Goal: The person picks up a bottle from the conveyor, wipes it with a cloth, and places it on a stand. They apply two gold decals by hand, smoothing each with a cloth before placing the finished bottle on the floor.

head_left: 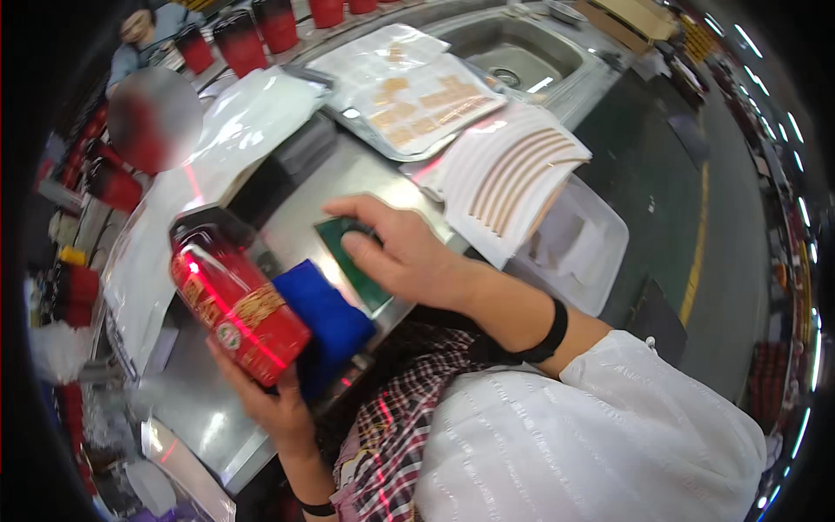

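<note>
A glossy red jar-like vessel (239,304) with gold lettering-like decoration and a dark, angular top lies tilted at the left. My left hand (265,400) grips it around the lower end. My right hand (396,252) is over a flat green piece (361,274) on the metal table, its thumb and forefinger curled about a small dark thing that is blurred. Whether that dark thing belongs to the green piece I cannot make out. Between the vessel and the green piece is a crumpled blue cloth (322,317).
Beyond my hands, a tray (409,157) holds a white sheet with gold decals. Beside it lies a white sheet with curved brown strips (522,174), above a white plastic bin (600,252). A steel sink (557,61) is behind. Red-black vessels (239,39) and another person (156,43) are at the far left.
</note>
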A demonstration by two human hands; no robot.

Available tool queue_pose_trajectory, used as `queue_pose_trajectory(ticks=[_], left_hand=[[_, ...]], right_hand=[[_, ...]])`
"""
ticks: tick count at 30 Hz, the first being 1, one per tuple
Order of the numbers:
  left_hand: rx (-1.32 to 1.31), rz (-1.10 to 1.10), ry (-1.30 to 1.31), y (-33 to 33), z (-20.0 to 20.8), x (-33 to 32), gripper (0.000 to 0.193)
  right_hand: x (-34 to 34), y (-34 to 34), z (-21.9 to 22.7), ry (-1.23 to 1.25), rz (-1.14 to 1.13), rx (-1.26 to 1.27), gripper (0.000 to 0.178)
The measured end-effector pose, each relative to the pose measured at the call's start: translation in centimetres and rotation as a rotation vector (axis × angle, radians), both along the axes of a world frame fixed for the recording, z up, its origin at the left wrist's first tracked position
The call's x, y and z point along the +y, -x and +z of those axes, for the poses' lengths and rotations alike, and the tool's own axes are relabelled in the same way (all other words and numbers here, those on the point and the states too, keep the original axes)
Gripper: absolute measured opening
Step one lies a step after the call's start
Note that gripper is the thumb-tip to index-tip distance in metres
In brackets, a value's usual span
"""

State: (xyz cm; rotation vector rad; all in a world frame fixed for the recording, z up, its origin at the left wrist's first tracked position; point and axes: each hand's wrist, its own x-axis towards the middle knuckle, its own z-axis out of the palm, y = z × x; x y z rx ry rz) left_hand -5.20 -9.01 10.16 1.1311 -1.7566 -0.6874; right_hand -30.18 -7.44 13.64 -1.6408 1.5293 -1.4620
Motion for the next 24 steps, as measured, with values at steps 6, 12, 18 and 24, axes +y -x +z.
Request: queue_pose_trajectory(ticks=[6,12,18,24], left_hand=[[0.057,-0.075,0.01,0.8,-0.4,-0.1,0.092],[0.044,-0.063,0.012,0.8,-0.6,-0.3,0.088],[0.019,-0.06,0.035,0.7,-0.5,-0.4,0.084],[-0.003,-0.053,0.074,0.8,-1.0,-0.6,0.082]], right_hand=[[5.4,15.4,0.8,0.072,-0.259,0.773,0.038],[11.6,16.7,-1.2,-0.19,-0.443,0.968,0.031],[12.4,17.0,-2.0,-0.069,-0.337,0.828,0.029],[12.0,16.3,-2.8,-0.063,-0.417,0.815,0.016]])
